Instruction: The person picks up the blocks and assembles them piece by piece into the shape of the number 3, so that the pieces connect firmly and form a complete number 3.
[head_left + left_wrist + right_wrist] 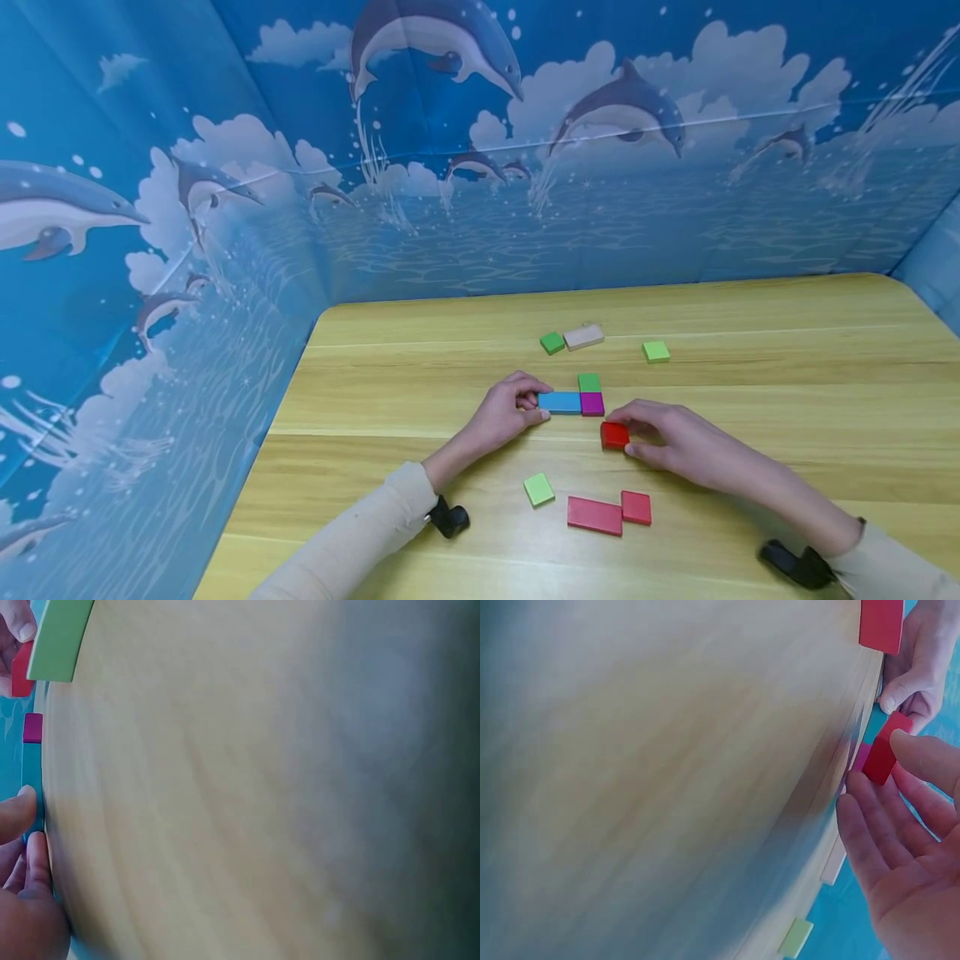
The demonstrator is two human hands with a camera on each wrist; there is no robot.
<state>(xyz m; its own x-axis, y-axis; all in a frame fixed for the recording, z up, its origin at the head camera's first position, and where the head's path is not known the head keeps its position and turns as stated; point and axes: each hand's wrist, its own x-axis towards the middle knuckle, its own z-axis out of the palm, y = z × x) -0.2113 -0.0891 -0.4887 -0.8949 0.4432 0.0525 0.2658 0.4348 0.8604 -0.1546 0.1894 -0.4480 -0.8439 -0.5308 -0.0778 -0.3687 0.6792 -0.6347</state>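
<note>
In the head view my left hand (504, 412) pinches the left end of a blue rectangular block (559, 403) lying on the table. A purple square block (592, 404) adjoins the blue block's right end, and a green square block (589, 382) sits against the purple one's far side. My right hand (678, 442) grips a red square block (614, 436) between thumb and fingers, just nearer than the purple block and apart from it. The right wrist view shows the red block (885, 752) tilted in that grip, with the thumb on one side.
On the near side lie a light green block (539, 490), a long red block (595, 516) and a red square (636, 507). Farther back are a green block (552, 342), a pale block (583, 337) and another light green block (656, 352). A dolphin-printed curtain (525, 242) borders the wooden table (375, 358).
</note>
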